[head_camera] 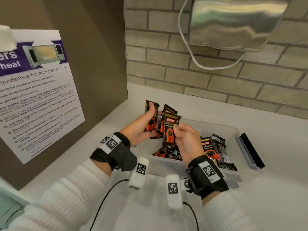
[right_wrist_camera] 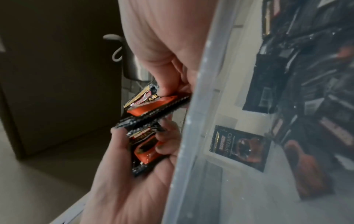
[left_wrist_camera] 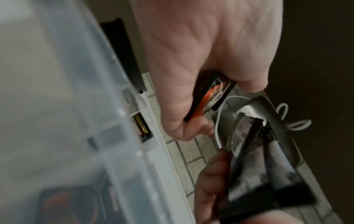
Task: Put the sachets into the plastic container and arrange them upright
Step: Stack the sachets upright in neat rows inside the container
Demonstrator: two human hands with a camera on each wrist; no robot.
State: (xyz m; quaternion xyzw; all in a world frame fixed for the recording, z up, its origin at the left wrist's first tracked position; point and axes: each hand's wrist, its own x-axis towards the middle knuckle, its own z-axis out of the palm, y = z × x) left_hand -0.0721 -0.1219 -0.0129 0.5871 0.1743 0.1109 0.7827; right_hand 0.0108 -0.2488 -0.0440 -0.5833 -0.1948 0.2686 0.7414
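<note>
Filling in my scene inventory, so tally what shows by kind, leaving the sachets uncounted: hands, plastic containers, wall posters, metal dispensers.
Hands: 2, left hand and right hand, each holding sachets
Plastic container: 1
Poster: 1
Metal dispenser: 1
Total: 5

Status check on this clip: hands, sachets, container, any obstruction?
Left hand grips a bunch of sachets. Right hand pinches one sachet. Plastic container holds more, lying jumbled, not upright. No obstruction seen.

Both hands with upright sachets above plastic container.
</note>
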